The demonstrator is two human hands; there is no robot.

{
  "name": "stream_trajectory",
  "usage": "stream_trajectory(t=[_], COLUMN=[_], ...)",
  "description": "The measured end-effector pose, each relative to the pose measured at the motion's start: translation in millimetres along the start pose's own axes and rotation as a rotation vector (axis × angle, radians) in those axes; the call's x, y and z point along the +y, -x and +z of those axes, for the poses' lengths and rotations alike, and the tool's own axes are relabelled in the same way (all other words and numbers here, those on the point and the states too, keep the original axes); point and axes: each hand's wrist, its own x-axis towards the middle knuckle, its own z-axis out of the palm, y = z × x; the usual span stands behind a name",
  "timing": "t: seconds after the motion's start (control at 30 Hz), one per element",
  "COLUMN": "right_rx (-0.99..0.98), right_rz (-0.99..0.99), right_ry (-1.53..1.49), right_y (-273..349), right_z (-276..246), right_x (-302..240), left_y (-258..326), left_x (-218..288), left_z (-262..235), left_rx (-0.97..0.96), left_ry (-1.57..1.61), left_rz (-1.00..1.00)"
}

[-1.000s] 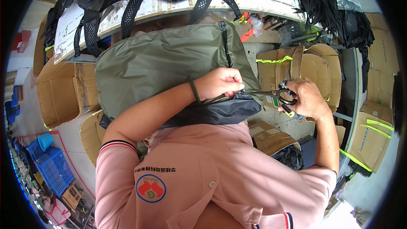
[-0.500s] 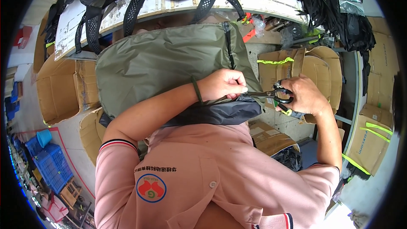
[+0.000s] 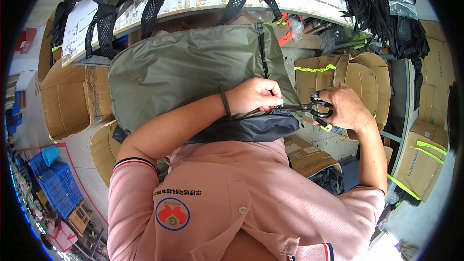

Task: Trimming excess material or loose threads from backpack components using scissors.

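Observation:
Across my lap lies a large olive-green fabric piece (image 3: 183, 60) with a dark strip (image 3: 261, 50) near its right side and black fabric (image 3: 241, 128) along its near edge. My left hand (image 3: 255, 97) rests on it, thumb and fingers pinched together close to the scissor tips; whatever is between them is too small to tell. Black-handled scissors (image 3: 305, 108) sit in my right hand (image 3: 347, 108), whose fingers are in the loops. Their blades point left, with the tips right at my left fingertips and partly hidden there.
A white worktable (image 3: 193, 6) in front carries black bags with mesh straps (image 3: 153, 12). Open cardboard boxes stand at left (image 3: 65, 99) and right (image 3: 365, 84). Black straps (image 3: 369, 14) hang at the far right. Blue crates (image 3: 59, 186) are on the floor at left.
Almost nothing differs. The view has shifted slightly; both hands, the scissors and the fabric keep their places relative to one another.

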Motion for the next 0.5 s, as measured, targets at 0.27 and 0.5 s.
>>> stream_trajectory(t=[0.27,0.5], right_rx=[0.023,0.066], right_rz=[-0.002,-0.02], right_ry=[-0.015,0.0], right_y=[3,-2], right_z=[5,3], right_x=[4,-6], left_y=[2,6], left_x=[6,0], left_z=[2,-4], left_rx=[-0.011,0.088], left_ry=[-0.009,-0.091], left_rz=[-0.017,0.108])
